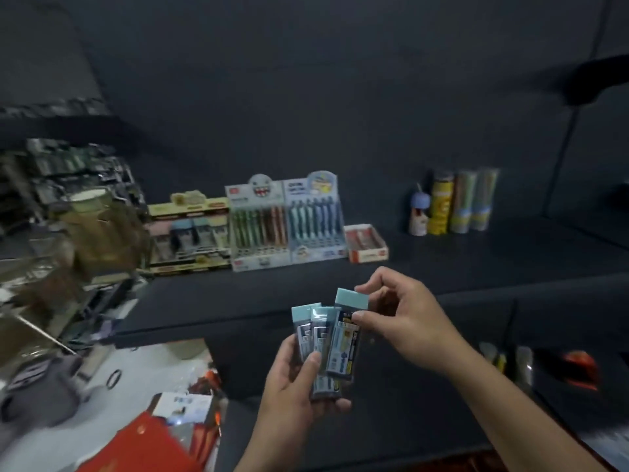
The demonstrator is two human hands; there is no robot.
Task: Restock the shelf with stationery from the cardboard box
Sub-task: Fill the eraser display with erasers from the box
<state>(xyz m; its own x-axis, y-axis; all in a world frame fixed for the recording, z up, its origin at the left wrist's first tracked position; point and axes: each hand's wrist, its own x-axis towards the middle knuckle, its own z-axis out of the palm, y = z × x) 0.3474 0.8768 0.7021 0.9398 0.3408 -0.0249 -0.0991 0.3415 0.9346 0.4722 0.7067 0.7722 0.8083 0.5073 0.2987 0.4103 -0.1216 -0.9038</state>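
While the left hand (296, 390) gripped a fan of slim stationery packets (308, 335) in front of and below the blue pen display box (315, 219), the right hand (412, 315) pinched the rightmost packet (343, 349) at its teal header end. The packets appeared light, flat and film-wrapped, hence probably slick and flexible. The stiffer header card was judged the surest hold for setting one on the shelf (442, 264) beside that display box.
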